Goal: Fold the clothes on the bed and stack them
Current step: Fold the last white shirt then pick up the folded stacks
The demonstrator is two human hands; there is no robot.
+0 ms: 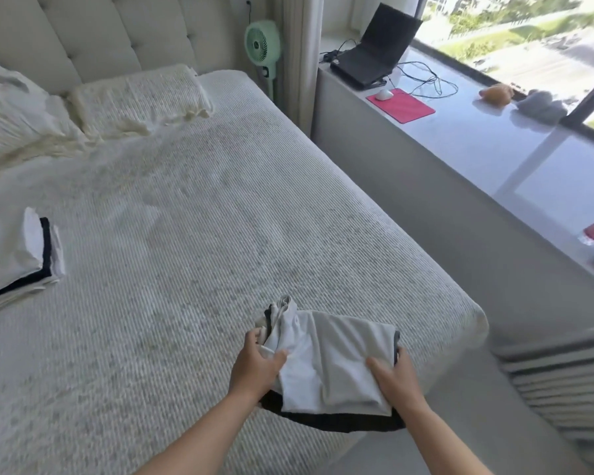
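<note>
Between both hands (pixel 254 363), garment (pixel 333 365) crosswise.

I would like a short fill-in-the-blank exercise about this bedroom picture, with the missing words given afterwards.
1. Both hands, left hand and right hand, grip a white garment trimmed in ____.
2. The stack of folded clothes lies on the ____ of that garment in the picture.
3. The mouse rests on a ____ mouse pad.
4. Beside the bed stands a fan coloured ____.

Missing words: black; left; pink; green
</note>
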